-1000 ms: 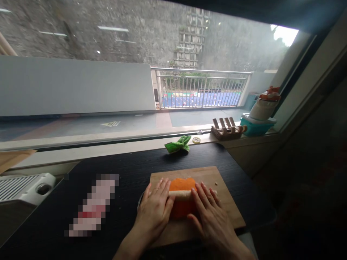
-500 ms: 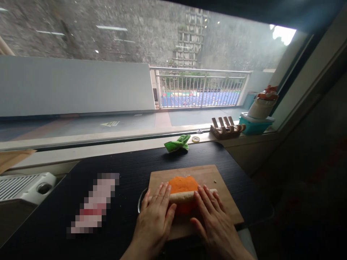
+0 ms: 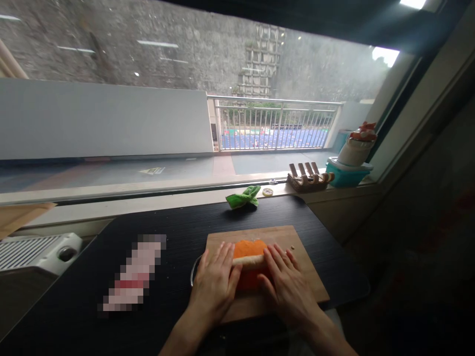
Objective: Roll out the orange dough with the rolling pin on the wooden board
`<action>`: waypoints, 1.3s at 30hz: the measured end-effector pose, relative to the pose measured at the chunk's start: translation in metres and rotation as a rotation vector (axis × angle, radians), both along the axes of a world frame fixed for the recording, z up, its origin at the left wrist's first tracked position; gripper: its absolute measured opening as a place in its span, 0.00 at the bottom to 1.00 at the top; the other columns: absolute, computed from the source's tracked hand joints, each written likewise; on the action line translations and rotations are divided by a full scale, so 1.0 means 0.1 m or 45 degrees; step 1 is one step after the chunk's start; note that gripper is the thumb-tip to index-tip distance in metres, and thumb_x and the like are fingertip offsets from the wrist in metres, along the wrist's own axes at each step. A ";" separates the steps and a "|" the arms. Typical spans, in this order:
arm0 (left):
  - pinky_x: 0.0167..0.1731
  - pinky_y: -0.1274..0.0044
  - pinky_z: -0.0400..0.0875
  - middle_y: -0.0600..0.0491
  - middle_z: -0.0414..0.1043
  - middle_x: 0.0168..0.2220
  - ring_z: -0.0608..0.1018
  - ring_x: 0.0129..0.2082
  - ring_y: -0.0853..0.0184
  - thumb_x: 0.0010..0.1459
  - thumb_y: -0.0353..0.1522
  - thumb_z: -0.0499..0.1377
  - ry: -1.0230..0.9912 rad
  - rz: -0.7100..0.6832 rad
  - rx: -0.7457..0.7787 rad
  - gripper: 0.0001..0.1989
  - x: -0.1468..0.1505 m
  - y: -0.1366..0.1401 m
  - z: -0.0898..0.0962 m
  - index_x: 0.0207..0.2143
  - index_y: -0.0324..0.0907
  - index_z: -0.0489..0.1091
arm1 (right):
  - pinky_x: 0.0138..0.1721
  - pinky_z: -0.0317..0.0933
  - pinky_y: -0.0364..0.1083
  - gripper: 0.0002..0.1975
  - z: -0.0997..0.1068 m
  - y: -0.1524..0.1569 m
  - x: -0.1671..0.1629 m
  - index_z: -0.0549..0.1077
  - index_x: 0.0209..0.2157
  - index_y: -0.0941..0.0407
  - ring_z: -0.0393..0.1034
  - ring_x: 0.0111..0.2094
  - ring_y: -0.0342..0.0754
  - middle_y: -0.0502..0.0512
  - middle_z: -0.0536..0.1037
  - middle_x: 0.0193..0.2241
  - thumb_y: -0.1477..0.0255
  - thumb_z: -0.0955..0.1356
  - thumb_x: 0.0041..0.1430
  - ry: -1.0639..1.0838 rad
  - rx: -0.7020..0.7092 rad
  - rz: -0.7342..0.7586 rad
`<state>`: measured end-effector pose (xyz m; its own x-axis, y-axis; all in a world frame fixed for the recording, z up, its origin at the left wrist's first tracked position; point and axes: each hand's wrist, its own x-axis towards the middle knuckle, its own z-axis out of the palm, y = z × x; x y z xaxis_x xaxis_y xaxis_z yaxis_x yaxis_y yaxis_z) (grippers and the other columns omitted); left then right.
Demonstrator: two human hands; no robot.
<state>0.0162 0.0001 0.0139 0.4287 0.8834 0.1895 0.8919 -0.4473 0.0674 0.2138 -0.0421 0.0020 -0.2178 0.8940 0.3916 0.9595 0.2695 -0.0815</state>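
Note:
An orange sheet of dough (image 3: 249, 248) lies flat on a wooden board (image 3: 309, 282). Across it rests a pale rolling pin (image 3: 251, 262), with orange showing on both its far and near sides. My left hand (image 3: 217, 277) lies over the pin's left end, palm down, fingers stretched forward. Over the right end, my right hand (image 3: 287, 282) is laid flat in the same way, fingers a little apart. Both hands press on the pin from above without wrapping round it, and they hide its ends. A metal handle (image 3: 193, 269) curves out at the board's left side.
The black table (image 3: 178, 232) bears a crumpled green cloth (image 3: 243, 198) near the window and a blurred-out pinkish item (image 3: 135, 274) at left. On the sill stand a round disc (image 3: 267, 192), a brown slotted rack (image 3: 309, 178) and a teal box (image 3: 349, 173) with a jar (image 3: 356, 148) on top.
Both hands and the rolling pin have moved slightly away from me over the orange dough, so less orange shows beyond the pin. The camera view has shifted a little.

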 end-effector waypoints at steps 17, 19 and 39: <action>0.59 0.56 0.52 0.44 0.59 0.60 0.60 0.61 0.56 0.64 0.41 0.42 -0.023 0.025 -0.020 0.26 0.11 0.13 0.01 0.57 0.35 0.61 | 0.61 0.42 0.56 0.25 0.12 0.31 -0.10 0.64 0.56 0.56 0.46 0.63 0.54 0.59 0.61 0.59 0.58 0.56 0.65 0.029 -0.213 -0.051; 0.58 0.57 0.53 0.45 0.58 0.60 0.61 0.61 0.57 0.63 0.41 0.44 -0.034 -0.072 0.108 0.27 -0.01 -0.16 -0.10 0.59 0.36 0.57 | 0.61 0.42 0.54 0.27 0.01 -0.03 -0.05 0.59 0.60 0.57 0.45 0.63 0.53 0.56 0.57 0.61 0.57 0.56 0.65 -0.006 -0.113 0.034; 0.59 0.67 0.55 0.50 0.58 0.61 0.62 0.60 0.62 0.61 0.39 0.49 0.000 -0.289 0.364 0.29 -0.24 -0.63 -0.16 0.63 0.42 0.49 | 0.60 0.45 0.52 0.36 -0.20 -0.57 0.06 0.47 0.64 0.61 0.48 0.63 0.52 0.60 0.58 0.61 0.56 0.60 0.62 -0.125 0.177 0.164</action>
<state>-0.0083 -0.0632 -0.0024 0.6077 0.6773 0.4147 0.7678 -0.6344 -0.0891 0.2200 -0.0989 -0.0178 -0.3699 0.7952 0.4805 0.9180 0.3925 0.0571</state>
